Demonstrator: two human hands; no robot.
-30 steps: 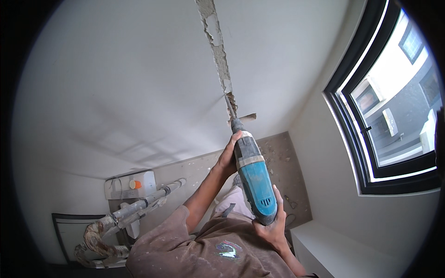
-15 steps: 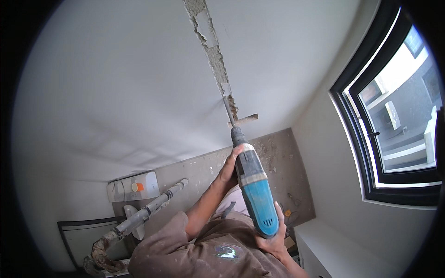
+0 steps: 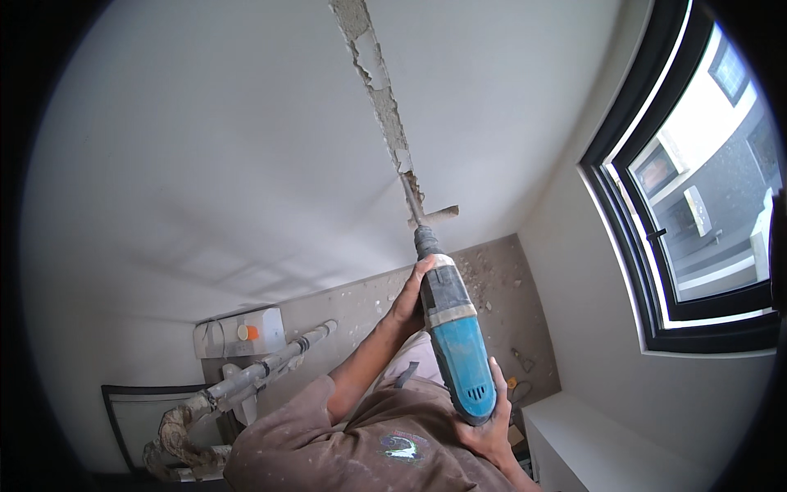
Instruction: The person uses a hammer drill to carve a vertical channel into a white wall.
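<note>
A teal and dark grey rotary hammer (image 3: 461, 344) is held in both hands, angled up toward the white wall. My left hand (image 3: 409, 297) wraps round its grey front housing, near the chuck. At the rear end, my right hand (image 3: 489, 422) grips the tool, with one finger laid along its side; the handle is mostly hidden. The steel chisel bit (image 3: 414, 202) reaches into the lower part of a rough chased groove (image 3: 384, 102) in the wall. A short side cut (image 3: 445, 213) branches off to the right near the bit.
At right stands a black-framed window (image 3: 639, 271) in the side wall, above a white ledge (image 3: 598, 439). Rubble and dust lie on the floor (image 3: 516, 287). To the lower left are grey pipes (image 3: 270, 362), a white box (image 3: 270, 328) with an orange-and-white cup, and a dark-framed panel (image 3: 147, 410).
The view has shifted slightly, so the tool and groove appear a little lower and to the right. Both hands keep their hold, with the bit still in the groove.
</note>
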